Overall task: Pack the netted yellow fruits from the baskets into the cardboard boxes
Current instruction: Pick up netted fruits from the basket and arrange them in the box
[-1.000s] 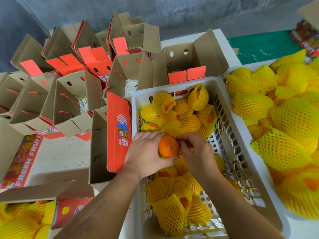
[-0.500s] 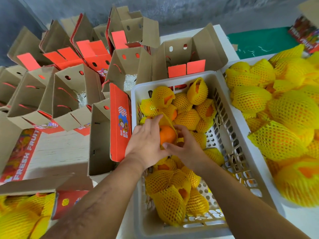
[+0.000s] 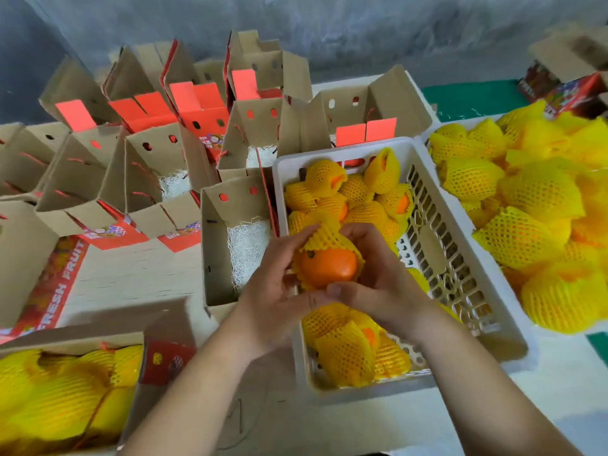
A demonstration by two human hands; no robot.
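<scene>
An orange fruit (image 3: 329, 266) half covered by a yellow foam net is held between both hands above the left edge of the white basket (image 3: 460, 258). My left hand (image 3: 279, 284) grips its left side and my right hand (image 3: 378, 278) grips its right side, thumbs meeting under it. Several more netted fruits (image 3: 345, 199) lie in the basket. Just left of the basket stands an open cardboard box (image 3: 227, 258) with white shredded paper at its bottom.
Several open cardboard boxes (image 3: 148, 179) with red flaps crowd the back left. A box at the front left (image 3: 65, 399) holds netted fruits. A second basket (image 3: 543, 225) heaped with netted fruits stands at the right. A grey wall runs behind.
Both hands have lifted the fruit out of the basket pile toward me. The yellow net now covers its upper half, where it was nearly bare a second ago.
</scene>
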